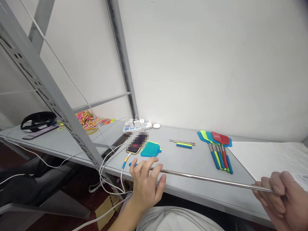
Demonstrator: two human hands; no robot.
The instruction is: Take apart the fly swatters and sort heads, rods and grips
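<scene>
My right hand (280,192) is closed around the end of a long, thin metal rod (207,179) that stretches leftward across the front of the grey table (183,160). The rod ends in a blue grip (132,165) near my left hand (146,183). That hand has its fingers spread and curled around the rod's left part, touching it. A teal swatter head (150,149) lies flat just beyond my left hand. A finished bunch of swatters (218,147) in blue, yellow and red lies to the right.
A short metal rod and a yellow-blue grip (184,143) lie mid-table. A phone (137,143) on a cable, a power strip (137,125) with chargers, grey shelf posts (60,102), a heap of coloured pieces (90,120) and a white sheet (269,157) surround them.
</scene>
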